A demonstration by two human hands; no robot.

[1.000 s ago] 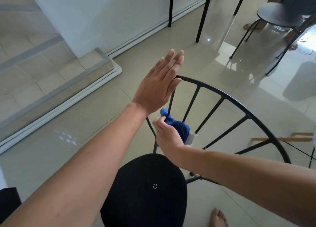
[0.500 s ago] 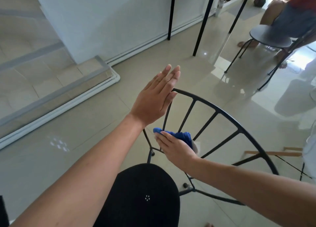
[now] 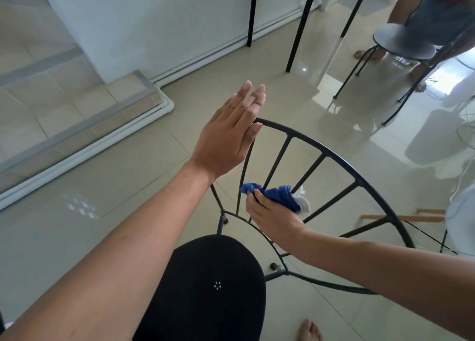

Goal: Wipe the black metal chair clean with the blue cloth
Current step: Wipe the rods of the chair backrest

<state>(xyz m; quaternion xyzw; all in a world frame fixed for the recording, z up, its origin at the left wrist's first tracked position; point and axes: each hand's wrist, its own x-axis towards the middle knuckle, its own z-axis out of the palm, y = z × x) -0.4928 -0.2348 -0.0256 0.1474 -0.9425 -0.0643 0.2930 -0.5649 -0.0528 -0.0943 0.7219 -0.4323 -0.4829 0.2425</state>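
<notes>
The black metal chair (image 3: 341, 162) stands below me, its round black seat (image 3: 205, 284) near the bottom centre and its curved spoked backrest arching to the right. My left hand (image 3: 228, 137) rests flat, fingers straight, against the left end of the backrest's top rail. My right hand (image 3: 270, 214) grips the bunched blue cloth (image 3: 277, 195) low down against the spokes near the seat. A bit of white shows at the cloth's right edge.
Glossy beige tile floor all around. A raised tiled step (image 3: 84, 124) lies to the left by a white wall. Black table legs (image 3: 298, 27) stand behind. At top right a seated person occupies a second chair (image 3: 401, 42). My bare foot (image 3: 309, 330) shows at the bottom.
My right hand has slid the blue cloth down the spokes toward the seat. The view has tilted up a little; my left hand stays on the top rail.
</notes>
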